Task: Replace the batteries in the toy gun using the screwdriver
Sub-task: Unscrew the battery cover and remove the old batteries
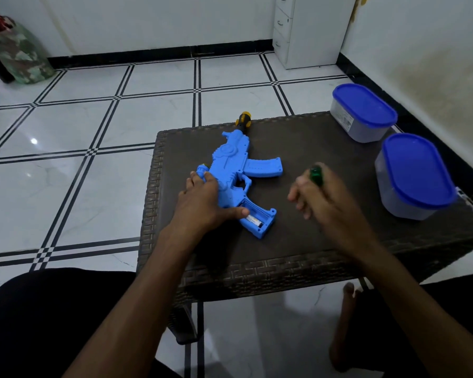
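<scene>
Toy gun (pixel 236 170) flat on wicker table (pixel 298 249), grip compartment open, one battery (pixel 254 221) inside; label print unreadable. Left hand (pixel 202 200) presses gun, fingers straight. Right hand (pixel 322 197) curled round a blurred green object (pixel 316 174), possibly the screwdriver handle.

Smooth plastic toy gun (pixel 236 170) on matt woven-textured table (pixel 298 236)
</scene>
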A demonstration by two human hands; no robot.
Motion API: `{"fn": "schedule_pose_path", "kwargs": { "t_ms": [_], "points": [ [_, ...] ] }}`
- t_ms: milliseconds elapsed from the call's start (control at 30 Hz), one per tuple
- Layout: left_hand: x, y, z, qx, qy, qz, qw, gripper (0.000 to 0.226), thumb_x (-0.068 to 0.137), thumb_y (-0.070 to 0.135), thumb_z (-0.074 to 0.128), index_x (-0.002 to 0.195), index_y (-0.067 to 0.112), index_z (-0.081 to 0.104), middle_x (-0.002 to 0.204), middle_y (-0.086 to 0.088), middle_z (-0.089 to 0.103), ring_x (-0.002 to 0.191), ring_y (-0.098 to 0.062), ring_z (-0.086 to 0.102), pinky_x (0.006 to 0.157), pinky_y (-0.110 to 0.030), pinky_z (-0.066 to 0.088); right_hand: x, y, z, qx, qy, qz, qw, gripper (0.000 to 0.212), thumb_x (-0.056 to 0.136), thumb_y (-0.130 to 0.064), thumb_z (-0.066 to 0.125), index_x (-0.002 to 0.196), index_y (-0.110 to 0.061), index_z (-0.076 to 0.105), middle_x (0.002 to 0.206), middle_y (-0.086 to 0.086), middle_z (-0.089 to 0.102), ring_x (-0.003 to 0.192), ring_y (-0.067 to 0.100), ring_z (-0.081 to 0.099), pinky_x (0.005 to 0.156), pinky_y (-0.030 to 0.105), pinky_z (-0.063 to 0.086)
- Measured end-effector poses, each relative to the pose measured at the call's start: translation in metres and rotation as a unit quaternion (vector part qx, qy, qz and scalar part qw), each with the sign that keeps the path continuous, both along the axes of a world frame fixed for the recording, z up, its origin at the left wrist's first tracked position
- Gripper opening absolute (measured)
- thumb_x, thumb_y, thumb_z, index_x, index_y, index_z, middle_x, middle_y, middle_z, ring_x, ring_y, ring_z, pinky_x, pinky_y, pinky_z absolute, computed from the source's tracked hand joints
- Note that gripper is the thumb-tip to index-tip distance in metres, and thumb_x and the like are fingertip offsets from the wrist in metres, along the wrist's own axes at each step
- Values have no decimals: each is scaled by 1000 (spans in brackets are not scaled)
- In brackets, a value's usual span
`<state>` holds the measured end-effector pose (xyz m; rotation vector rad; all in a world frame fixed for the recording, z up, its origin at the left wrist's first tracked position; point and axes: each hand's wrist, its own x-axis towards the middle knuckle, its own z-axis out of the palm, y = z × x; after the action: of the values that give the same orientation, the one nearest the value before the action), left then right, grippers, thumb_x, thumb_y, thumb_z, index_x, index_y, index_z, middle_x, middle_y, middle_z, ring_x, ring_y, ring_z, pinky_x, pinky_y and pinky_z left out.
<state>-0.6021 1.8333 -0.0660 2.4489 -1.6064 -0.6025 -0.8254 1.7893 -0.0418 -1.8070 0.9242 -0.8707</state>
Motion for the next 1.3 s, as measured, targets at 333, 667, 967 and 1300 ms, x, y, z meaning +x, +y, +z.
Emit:
{"fn": "schedule_pose_path", "kwargs": {
  "t_ms": [333,667,967,1300],
  "points": [
    [3,4,4,-1,4,-20,1000,126,66,66,73,154,3,8,161,-23,-1,150,-34,-1,119,-51,19,37,-35,-3,-164,304,231,910,42,72,-26,84,78,-25,43,86,-3,57,81,18,53,69,35,44],
    [0,5,5,-4,-3,-14,1000,129,66,68,71,154,2,4,160,-25,-2,150,-34,0,119,-50,19,36,-35,-10,-121,203,231,944,23,84,-9,73,84,-6,51,89,-11,66,87,3,63,70,24,47],
    [2,6,2,-25,5,-14,1000,127,66,65,73,154,2,7,161,-22,1,150,-32,-1,119,-50,20,39,-20,-5,-138,158,205,956,34,83,-14,75,72,-18,43,87,-2,72,78,9,67,60,19,49],
    [15,11,-1,-58,52,-14,997,102,64,58,80,144,12,35,151,-15,30,138,-31,30,106,-45,38,-19,-68,1,-165,261,-28,951,15,82,-9,71,86,-11,56,87,-3,65,81,13,64,71,31,55]
  ]
}}
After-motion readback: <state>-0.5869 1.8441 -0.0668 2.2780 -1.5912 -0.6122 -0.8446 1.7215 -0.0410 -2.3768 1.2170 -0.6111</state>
